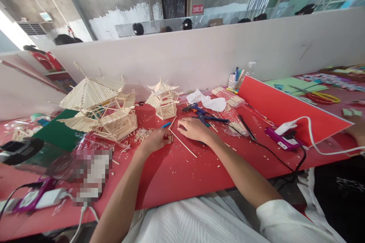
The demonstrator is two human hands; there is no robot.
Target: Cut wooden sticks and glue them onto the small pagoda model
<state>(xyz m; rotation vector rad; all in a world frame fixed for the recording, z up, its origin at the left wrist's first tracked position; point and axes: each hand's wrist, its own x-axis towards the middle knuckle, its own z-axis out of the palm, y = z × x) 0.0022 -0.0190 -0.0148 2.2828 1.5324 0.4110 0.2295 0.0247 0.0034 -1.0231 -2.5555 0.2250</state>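
My left hand (155, 140) rests on the red table (176, 174), fingers curled around something small near a blue-tipped tool (165, 125); what it holds I cannot make out. My right hand (193, 128) lies palm down beside it, fingers bent over small stick pieces. A long thin wooden stick (182, 143) lies between and just in front of the two hands. A small stick-built pavilion (164, 100) stands right behind the hands. A larger stick house (99, 108) stands to the left. A blue glue gun (203, 114) lies just beyond my right hand.
Crumpled white tissue (208, 101), packets of sticks (232, 108), a pen cup (234, 79) and a purple power strip (283, 138) with a white plug sit to the right. A red divider board (285, 110), a green mat (57, 133) and another power strip (34, 197) are nearby. Another person's arm (356, 129) shows at far right.
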